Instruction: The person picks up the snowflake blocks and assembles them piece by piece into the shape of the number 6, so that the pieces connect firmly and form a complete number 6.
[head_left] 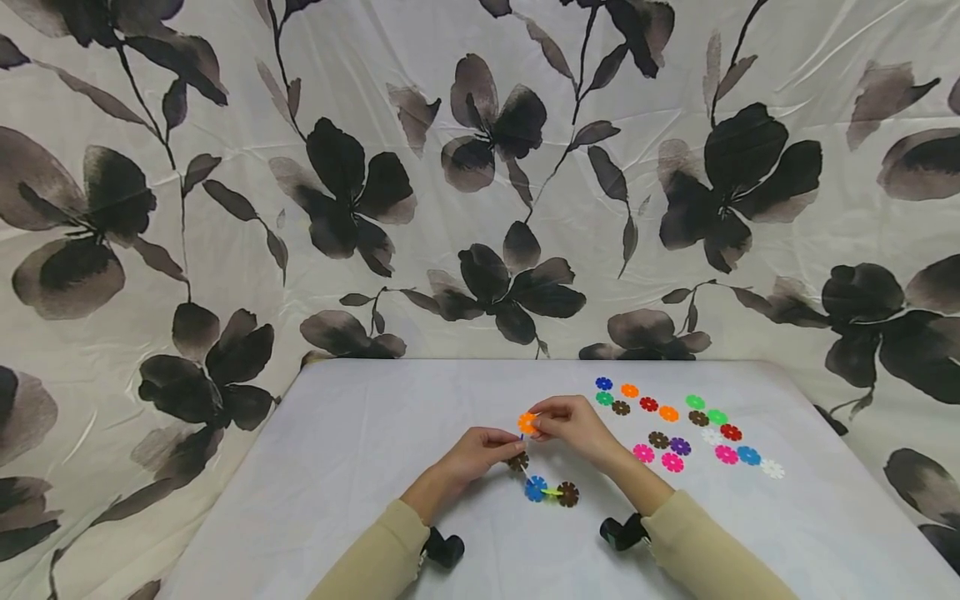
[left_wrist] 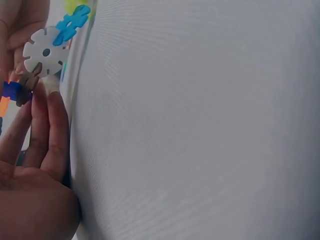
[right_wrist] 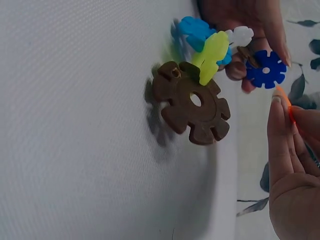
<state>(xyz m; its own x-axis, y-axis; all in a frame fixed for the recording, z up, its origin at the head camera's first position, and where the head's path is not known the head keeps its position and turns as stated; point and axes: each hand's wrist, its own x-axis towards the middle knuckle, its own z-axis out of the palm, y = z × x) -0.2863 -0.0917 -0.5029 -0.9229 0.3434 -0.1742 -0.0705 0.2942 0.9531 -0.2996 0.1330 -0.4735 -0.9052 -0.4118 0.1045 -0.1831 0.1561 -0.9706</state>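
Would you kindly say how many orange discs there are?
3: the held disc in the right hand; the farther disc and nearer disc flanking a red disc on the table.

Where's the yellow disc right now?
In the head view, the yellow disc is right of centre, between the light blue disc on its left and a brown disc on its right, lower in frame than the right hand.

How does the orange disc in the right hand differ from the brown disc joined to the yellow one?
Hold: right hand pinches the orange disc; no hand touches the brown disc.
Height: orange disc well off the table, brown disc at or near it.
Right wrist view: orange disc edge-on, brown disc nearer face-on.
Shared: both flat discs.
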